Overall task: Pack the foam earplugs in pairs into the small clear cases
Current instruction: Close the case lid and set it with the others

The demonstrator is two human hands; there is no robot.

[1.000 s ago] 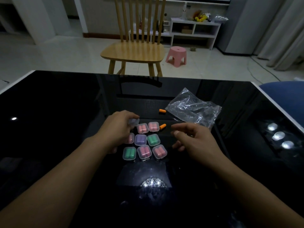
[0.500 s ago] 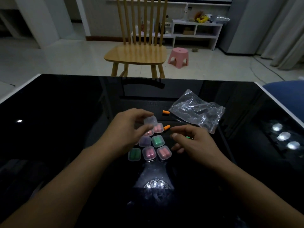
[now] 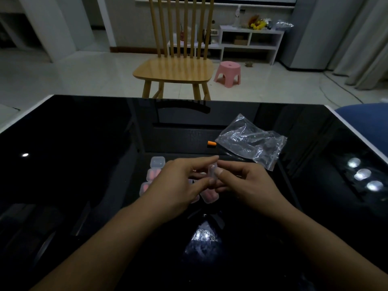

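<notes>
Right now a small clear case [image 3: 211,172] is held above the black surface [image 3: 84,164], pinched between the left hand [image 3: 176,185] and the right hand [image 3: 245,183], fingers curled on it, seemingly prising it open. Filled cases [image 3: 152,174] lie beneath the hands; an empty-looking case [image 3: 157,161] sits just beyond. Next, likely: fetch the orange earplug [image 3: 212,143] beside the plastic bag [image 3: 252,141].
</notes>
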